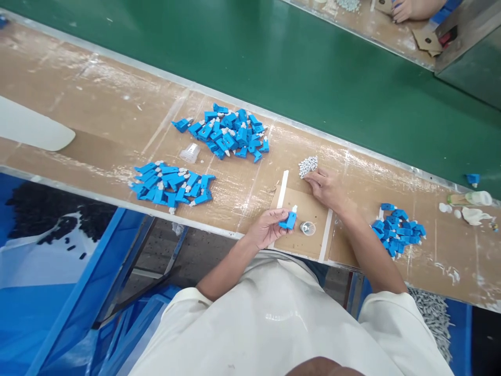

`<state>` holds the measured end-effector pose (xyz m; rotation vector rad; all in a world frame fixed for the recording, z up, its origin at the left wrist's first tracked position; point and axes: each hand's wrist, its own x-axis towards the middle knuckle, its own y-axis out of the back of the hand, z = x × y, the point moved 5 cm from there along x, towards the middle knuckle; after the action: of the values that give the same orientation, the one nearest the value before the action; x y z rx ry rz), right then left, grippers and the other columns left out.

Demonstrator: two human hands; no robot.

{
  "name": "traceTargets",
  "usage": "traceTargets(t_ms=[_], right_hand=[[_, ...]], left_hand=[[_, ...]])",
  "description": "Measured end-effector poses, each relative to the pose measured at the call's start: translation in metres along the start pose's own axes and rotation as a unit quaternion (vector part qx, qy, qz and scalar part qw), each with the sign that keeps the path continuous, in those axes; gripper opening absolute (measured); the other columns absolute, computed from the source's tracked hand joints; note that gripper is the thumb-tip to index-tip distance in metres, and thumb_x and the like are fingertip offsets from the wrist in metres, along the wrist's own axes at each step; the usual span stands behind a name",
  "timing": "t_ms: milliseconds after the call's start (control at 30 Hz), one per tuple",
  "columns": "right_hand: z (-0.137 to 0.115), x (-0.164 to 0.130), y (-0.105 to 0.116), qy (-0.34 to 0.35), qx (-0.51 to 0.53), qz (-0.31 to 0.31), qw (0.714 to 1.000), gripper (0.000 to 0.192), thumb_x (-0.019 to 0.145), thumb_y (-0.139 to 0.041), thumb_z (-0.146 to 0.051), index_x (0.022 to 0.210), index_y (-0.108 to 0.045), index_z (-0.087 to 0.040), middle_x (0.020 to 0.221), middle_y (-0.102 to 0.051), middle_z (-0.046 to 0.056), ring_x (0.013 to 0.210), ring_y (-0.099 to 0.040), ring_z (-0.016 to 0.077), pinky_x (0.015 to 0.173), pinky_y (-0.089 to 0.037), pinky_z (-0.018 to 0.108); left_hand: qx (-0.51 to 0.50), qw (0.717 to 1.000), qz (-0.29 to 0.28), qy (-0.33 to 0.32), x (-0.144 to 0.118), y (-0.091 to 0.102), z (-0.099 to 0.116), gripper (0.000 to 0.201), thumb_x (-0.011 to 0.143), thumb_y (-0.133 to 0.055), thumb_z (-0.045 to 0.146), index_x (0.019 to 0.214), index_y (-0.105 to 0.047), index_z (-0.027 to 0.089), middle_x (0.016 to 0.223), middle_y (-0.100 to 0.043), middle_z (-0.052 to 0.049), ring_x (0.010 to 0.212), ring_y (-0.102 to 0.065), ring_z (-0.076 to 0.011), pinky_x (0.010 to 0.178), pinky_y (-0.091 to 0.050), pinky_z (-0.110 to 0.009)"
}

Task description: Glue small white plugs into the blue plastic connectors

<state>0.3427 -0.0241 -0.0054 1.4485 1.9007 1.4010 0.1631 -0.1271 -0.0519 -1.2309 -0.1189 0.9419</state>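
Observation:
My left hand [270, 226] grips a blue plastic part [288, 220] with a white tip pointing up, held above a cardboard sheet [301, 201]. Beside it on the cardboard stands a small clear cup [307, 228]. My right hand [325, 187] reaches to a little heap of small grey-white pieces [308, 166]; its thumb and forefinger are pinched together at the heap's lower edge. Whether a piece is between those fingertips is too small to make out.
Piles of blue parts lie at the back [230, 130], front left [172, 185] and right [397, 230]. A clear plastic cup [190, 153] lies between the left piles. Behind the table runs a green conveyor belt [250, 57]. Another person's hand [403, 9] shows at top right.

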Motion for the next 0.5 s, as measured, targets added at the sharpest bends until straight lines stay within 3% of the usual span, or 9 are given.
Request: traceTargets(t_ms=[300, 500], right_hand=[[-0.002, 0.01, -0.002, 0.031, -0.115, -0.093, 0.989, 0.037, 0.103, -0.042, -0.023, 0.087, -0.075, -0.02, 0.082, -0.061, 0.008, 0.07, -0.051, 0.0196, 0.063, -0.035, 0.032], [-0.008, 0.016, 0.001, 0.029, -0.144, -0.152, 0.977, 0.034, 0.103, -0.042, -0.023, 0.095, -0.075, -0.019, 0.092, -0.064, 0.01, 0.077, -0.053, 0.0211, 0.063, -0.031, 0.032]], left_hand=[[0.002, 1.0, 0.004, 0.004, 0.0, -0.001, 0.001, 0.03, 0.074, -0.084, 0.03, 0.09, -0.075, 0.006, 0.079, -0.071, -0.009, 0.064, -0.067, -0.0126, 0.052, -0.052, -0.018], [0.001, 1.0, 0.014, 0.003, 0.0, 0.0, 0.0, 0.022, 0.079, -0.08, 0.024, 0.089, -0.072, 0.007, 0.079, -0.07, -0.009, 0.065, -0.067, -0.0127, 0.054, -0.053, -0.019]])
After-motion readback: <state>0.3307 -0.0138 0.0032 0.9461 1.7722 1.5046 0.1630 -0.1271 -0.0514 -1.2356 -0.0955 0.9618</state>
